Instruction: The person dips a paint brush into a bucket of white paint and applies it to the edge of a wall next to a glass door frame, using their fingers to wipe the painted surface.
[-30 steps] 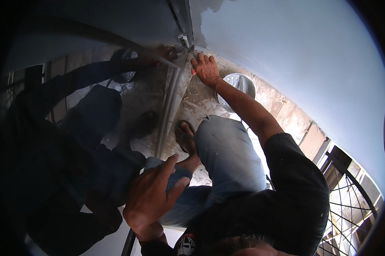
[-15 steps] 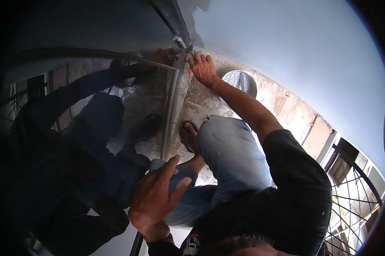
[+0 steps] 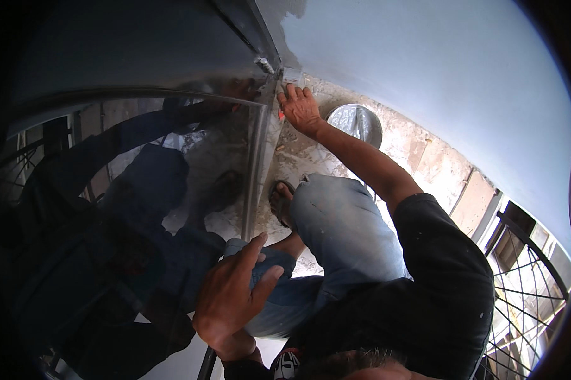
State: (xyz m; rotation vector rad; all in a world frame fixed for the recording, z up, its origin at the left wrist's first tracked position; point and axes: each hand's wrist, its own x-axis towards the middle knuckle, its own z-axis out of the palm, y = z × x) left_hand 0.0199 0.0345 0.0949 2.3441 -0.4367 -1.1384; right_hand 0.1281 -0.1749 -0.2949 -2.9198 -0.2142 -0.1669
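In the far corner, my right hand (image 3: 301, 113) is closed around a putty knife, its fingers curled. The flat grey blade (image 3: 292, 76) shows beyond the fingers at the foot of the pale blue wall (image 3: 425, 69); a bit of red handle (image 3: 282, 116) peeks out beside the palm. A darker grey patch (image 3: 284, 22) covers the wall's edge above the blade. My left hand (image 3: 232, 304) is raised over my knee, fingers apart, holding nothing. Close to my right wrist stands a round bucket (image 3: 378, 132) with something silvery grey inside.
On the left, a dark glossy panel (image 3: 127, 209) with a metal edge strip (image 3: 255, 171) mirrors me. A small silvery cylinder (image 3: 264, 64) sits on it near the corner. A spoked wheel (image 3: 539, 259) stands at the right. Debris lies on the stained floor (image 3: 295, 149).
My right hand has moved slightly down from the corner, and the putty knife's blade now shows against the wall foot. My left hand has hardly moved.
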